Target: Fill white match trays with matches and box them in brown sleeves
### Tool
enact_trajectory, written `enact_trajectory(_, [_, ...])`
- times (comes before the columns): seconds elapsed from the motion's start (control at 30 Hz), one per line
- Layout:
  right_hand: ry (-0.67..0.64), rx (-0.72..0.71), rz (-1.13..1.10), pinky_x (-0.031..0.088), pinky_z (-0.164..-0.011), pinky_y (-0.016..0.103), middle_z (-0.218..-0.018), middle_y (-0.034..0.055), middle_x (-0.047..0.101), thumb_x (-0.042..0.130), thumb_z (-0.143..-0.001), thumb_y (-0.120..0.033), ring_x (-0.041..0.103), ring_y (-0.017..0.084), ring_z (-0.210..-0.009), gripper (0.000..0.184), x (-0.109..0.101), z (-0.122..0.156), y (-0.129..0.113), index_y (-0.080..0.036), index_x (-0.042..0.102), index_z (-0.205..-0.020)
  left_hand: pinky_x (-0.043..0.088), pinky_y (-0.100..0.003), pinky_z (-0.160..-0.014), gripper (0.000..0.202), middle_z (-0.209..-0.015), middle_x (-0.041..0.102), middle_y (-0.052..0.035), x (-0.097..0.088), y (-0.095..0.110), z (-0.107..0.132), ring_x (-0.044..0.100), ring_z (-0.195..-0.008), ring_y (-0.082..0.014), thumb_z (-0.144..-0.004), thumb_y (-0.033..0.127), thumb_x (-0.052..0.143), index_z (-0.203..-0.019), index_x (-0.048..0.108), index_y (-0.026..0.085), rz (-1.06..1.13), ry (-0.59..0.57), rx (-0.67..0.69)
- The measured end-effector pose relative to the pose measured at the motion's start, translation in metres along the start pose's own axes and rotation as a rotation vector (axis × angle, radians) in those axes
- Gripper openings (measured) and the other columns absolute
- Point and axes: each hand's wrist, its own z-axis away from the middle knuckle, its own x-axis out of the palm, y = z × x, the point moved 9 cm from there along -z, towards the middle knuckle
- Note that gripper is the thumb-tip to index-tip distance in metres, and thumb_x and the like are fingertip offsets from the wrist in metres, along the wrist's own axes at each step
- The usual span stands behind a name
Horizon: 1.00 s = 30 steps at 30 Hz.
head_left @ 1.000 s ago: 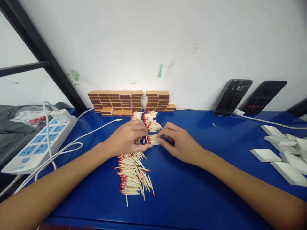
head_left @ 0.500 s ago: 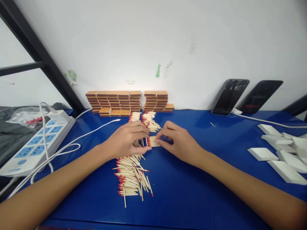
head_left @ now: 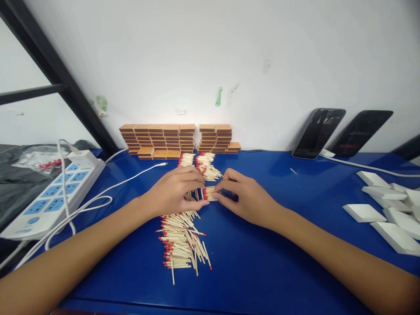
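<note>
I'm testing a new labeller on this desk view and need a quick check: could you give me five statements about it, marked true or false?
1. A row of matches lies between the left hand and the right hand. True.

2. The two dark phones lie flat on the tabletop. False: they lean against the wall.

3. Stacked matchboxes stand at the wall side of the tabletop. True.

4. The power strip is on the right side of the picture. False: it is on the left.

5. Most heads in the near heap of loose matches point right. False: most point left.
</note>
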Motion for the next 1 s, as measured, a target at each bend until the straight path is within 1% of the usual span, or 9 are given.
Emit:
enact_trajectory(0.2, [0.009,0.148,-0.189,0.044,-0.063,0.026,-0.083,-0.0003,0.053,0.069,-0.091,-0.029,0.05,0.011,-0.067,0.011,-0.002,-0.005,0.01,-0.021,0.069,-0.083,0.06,-0.04,-0.087,0.027,-0.098,0.075,-0.0097,-0.001,0.004,-0.001,0.068,-0.096,-0.0243,-0.092,0.041,0.07,-0.1,0.073,0.016,-0.004,0.008,0.01])
enact_trajectory(0.3, [0.034,0.189,-0.205,0.042,-0.06,0.026,-0.081,0.0,0.054,0.067,-0.092,-0.032,0.049,0.011,-0.064,0.015,-0.005,-0.006,0.015,-0.02,0.07,-0.083,0.059,-0.04,-0.087,0.028,-0.097,0.074,-0.0095,0.0,0.001,-0.001,0.068,-0.096,-0.0239,-0.092,0.041,0.069,-0.099,0.074,0.015,0.002,-0.008,0.0])
enact_trajectory(0.37, [0.096,0.238,-0.17,0.041,-0.06,0.027,-0.078,0.0003,0.055,0.065,-0.092,-0.036,0.049,0.012,-0.063,0.021,-0.011,-0.007,0.027,-0.019,0.07,-0.081,0.058,-0.04,-0.089,0.029,-0.098,0.074,-0.0096,0.001,-0.002,0.0,0.067,-0.097,-0.0238,-0.092,0.042,0.07,-0.098,0.074,0.014,0.007,-0.021,-0.014])
enact_trajectory(0.43, [0.196,0.334,-0.121,0.039,-0.059,0.028,-0.071,0.0002,0.056,0.064,-0.091,-0.041,0.048,0.012,-0.062,0.027,-0.021,-0.007,0.049,-0.019,0.07,-0.077,0.057,-0.04,-0.092,0.031,-0.1,0.074,-0.0099,0.002,-0.005,0.002,0.067,-0.099,-0.024,-0.092,0.044,0.07,-0.1,0.074,0.014,0.007,-0.031,-0.036])
enact_trajectory(0.5, [0.309,0.485,-0.105,0.037,-0.058,0.028,-0.064,-0.0006,0.055,0.065,-0.089,-0.044,0.047,0.013,-0.059,0.031,-0.033,-0.007,0.081,-0.018,0.069,-0.074,0.056,-0.041,-0.095,0.033,-0.102,0.074,-0.0099,0.004,-0.007,0.003,0.066,-0.102,-0.0246,-0.092,0.046,0.069,-0.103,0.074,0.014,0.008,-0.046,-0.056])
enact_trajectory(0.63, [0.489,0.848,-0.244,0.036,-0.05,0.026,-0.061,-0.0026,0.054,0.07,-0.084,-0.043,0.046,0.011,-0.051,0.026,-0.047,-0.008,0.148,-0.017,0.07,-0.087,0.056,-0.042,-0.096,0.038,-0.102,0.074,-0.01,0.007,-0.011,0.006,0.065,-0.104,-0.0256,-0.089,0.05,0.071,-0.101,0.074,0.014,0.018,-0.058,-0.089])
enact_trajectory(0.7, [0.52,0.986,-0.318,0.036,-0.045,0.025,-0.06,-0.0027,0.053,0.074,-0.081,-0.043,0.044,0.011,-0.047,0.028,-0.047,-0.011,0.169,-0.017,0.067,-0.087,0.056,-0.042,-0.096,0.039,-0.103,0.073,-0.0099,0.007,-0.012,0.007,0.065,-0.105,-0.0264,-0.087,0.051,0.072,-0.101,0.075,0.015,0.013,-0.06,-0.103])
enact_trajectory(0.87, [0.468,1.086,-0.372,0.032,-0.038,0.024,-0.049,-0.0047,0.043,0.082,-0.075,-0.038,0.038,0.009,-0.041,0.034,-0.04,-0.03,0.183,-0.019,0.055,-0.064,0.056,-0.041,-0.095,0.032,-0.105,0.073,-0.009,0.004,-0.012,0.007,0.064,-0.106,-0.0259,-0.089,0.047,0.071,-0.098,0.075,0.017,0.031,-0.04,-0.107])
enact_trajectory(1.0, [0.448,1.116,-0.403,0.025,-0.034,0.023,-0.045,-0.0063,0.039,0.081,-0.076,-0.031,0.034,0.009,-0.04,0.036,-0.037,-0.033,0.183,-0.02,0.051,-0.06,0.056,-0.043,-0.094,0.032,-0.102,0.073,-0.009,-0.004,-0.015,0.006,0.064,-0.101,-0.025,-0.089,0.045,0.072,-0.101,0.074,0.016,0.018,0.025,-0.135])
